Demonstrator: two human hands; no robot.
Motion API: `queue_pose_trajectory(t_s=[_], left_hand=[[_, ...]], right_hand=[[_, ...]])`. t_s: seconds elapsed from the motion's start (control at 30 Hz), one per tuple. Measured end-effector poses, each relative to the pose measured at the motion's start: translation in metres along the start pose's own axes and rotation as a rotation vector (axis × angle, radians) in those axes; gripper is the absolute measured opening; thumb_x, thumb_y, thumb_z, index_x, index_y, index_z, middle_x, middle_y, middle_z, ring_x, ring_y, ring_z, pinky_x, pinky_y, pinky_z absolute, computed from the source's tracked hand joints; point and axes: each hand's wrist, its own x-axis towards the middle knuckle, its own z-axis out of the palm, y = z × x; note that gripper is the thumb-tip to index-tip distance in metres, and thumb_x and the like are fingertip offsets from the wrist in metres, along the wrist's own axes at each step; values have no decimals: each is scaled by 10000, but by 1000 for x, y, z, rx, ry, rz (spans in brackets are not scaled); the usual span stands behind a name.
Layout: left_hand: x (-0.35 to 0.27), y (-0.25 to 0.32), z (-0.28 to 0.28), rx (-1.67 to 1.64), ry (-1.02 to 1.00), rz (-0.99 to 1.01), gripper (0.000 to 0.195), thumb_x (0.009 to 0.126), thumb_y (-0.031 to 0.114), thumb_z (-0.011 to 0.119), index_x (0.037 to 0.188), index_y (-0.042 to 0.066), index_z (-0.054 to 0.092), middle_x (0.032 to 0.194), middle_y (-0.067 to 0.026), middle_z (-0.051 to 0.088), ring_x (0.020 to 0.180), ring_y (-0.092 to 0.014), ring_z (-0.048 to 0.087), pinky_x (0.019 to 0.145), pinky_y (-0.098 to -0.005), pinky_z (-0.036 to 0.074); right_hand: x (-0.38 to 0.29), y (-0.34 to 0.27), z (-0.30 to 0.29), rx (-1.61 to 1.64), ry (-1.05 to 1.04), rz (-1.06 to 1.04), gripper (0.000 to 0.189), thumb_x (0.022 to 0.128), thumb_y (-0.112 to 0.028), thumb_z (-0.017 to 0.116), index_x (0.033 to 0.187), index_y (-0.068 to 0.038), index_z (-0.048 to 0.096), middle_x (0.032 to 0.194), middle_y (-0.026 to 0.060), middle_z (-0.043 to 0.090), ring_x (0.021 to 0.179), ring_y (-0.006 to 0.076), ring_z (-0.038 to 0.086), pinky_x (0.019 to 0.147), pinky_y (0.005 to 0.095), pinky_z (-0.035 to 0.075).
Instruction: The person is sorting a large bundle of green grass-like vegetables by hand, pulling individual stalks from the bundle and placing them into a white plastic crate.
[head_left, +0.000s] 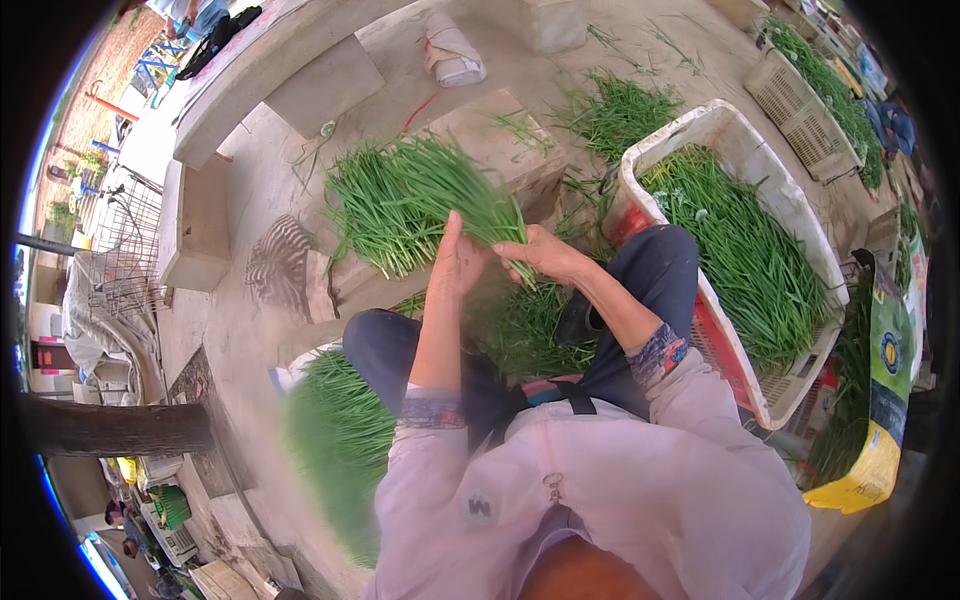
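Observation:
Between my knees, my right hand (546, 253) grips the cut ends of a bunch of green garlic chives (469, 184). My left hand (459, 259) is raised beside the same bunch, fingers extended and palm turned toward the stalks. Whether its palm touches them I cannot tell. Right behind the bunch, a pile of chives (379, 199) lies on a low stone block (510, 161), stalk ends toward me. Loose leaves (536, 330) cover the ground between my legs.
At my right stands a white and red plastic crate (776, 172) holding chives. More chives (341, 427) lie by my left leg. A striped cloth (279, 259) rests left of the block, a rolled sack (454, 56) beyond it. Another crate (802, 109) stands far right, near a person (892, 124).

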Motion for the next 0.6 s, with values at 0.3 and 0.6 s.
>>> queue_pose_trajectory(t_s=[0.3,0.6], left_hand=[[21,-23,6,-190,14,15,630,850,478,550,1272,25,433,1219,-119,542,1164,-289,486,987,-469,400],[26,-26,-22,-69,57,-7,491,859,443,571,1111,23,547,1043,-105,613,929,-229,598,832,-395,501]], right_hand=[[-8,-7,6,169,-44,179,440,915,-366,493,1118,25,501,837,106,574,705,155,578,533,299,482],[-6,-6,7,-1042,529,-350,358,836,-264,591,1096,-53,465,820,155,554,824,339,574,720,410,466]])
